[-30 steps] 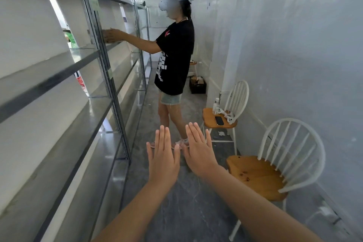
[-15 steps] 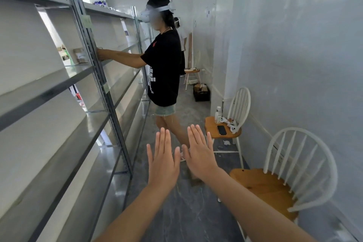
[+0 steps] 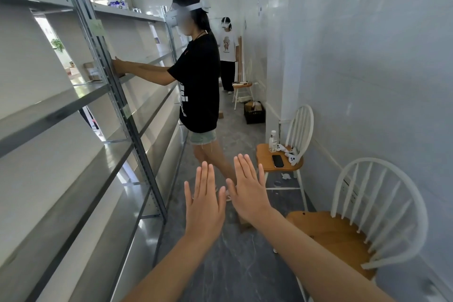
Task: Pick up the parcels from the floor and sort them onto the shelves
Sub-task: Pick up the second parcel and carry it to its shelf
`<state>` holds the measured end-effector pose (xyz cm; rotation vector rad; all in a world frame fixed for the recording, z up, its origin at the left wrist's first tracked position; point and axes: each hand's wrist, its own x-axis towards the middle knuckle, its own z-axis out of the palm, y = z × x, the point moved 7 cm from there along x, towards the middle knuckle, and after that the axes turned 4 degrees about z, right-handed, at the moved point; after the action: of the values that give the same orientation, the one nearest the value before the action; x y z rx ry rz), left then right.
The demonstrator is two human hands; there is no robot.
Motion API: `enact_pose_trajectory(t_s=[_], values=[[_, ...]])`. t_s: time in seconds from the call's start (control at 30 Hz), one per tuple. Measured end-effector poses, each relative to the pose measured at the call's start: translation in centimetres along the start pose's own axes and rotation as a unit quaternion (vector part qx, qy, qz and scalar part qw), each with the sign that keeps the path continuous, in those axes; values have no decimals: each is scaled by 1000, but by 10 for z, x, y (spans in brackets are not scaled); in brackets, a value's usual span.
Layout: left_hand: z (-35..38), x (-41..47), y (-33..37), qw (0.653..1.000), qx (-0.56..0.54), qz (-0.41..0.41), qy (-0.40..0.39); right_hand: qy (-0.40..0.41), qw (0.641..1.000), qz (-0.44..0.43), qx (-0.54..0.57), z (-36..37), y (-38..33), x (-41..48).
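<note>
My left hand [image 3: 204,200] and my right hand [image 3: 247,186] are held out side by side over the dark floor, fingers straight, holding nothing. A corner of a brown parcel [image 3: 245,224] shows on the floor just below my right wrist, mostly hidden by it. Grey metal shelves [image 3: 98,149] run along the left. A small brown parcel [image 3: 92,71] stands on a middle shelf behind the upright. A black crate [image 3: 254,114] with cardboard parcels sits on the floor far down the aisle.
A person in a black shirt [image 3: 198,81] stands in the aisle ahead, hands on the shelf. Another person [image 3: 228,56] stands farther back. Two white chairs with wooden seats [image 3: 282,159] [image 3: 355,228] line the right wall; the nearer-to-middle one carries a phone, bottle and controllers.
My view has tilted up and advanced along the aisle; a second person and the far crate came into sight. My hands stay flat and side by side.
</note>
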<state>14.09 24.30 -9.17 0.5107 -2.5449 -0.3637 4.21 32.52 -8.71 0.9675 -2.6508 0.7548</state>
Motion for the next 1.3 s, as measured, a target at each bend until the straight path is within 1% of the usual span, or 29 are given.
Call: enact_pose_trajectory(t_s=[0.23, 0.37, 0.5, 0.63, 0.93, 1.2, 1.3], values=[[13, 13, -3, 1000, -2, 3, -5, -5, 1000, 11, -10, 9, 10, 11], [14, 24, -9, 1000, -1, 6, 7, -12, 999, 18, -27, 16, 9, 21], [15, 38, -22, 1000, 3, 2, 11, 11, 999, 15, -37, 18, 4, 36], [14, 54, -39, 1000, -1, 4, 1, 19, 999, 23, -42, 25, -3, 56], [21, 84, -92, 1000, -14, 4, -23, -9, 997, 34, -64, 67, -32, 88], [35, 101, -129, 999, -16, 36, -37, -32, 993, 65, -97, 100, -45, 102], [39, 104, -140, 998, -24, 40, -45, -32, 993, 72, -93, 110, -48, 103]])
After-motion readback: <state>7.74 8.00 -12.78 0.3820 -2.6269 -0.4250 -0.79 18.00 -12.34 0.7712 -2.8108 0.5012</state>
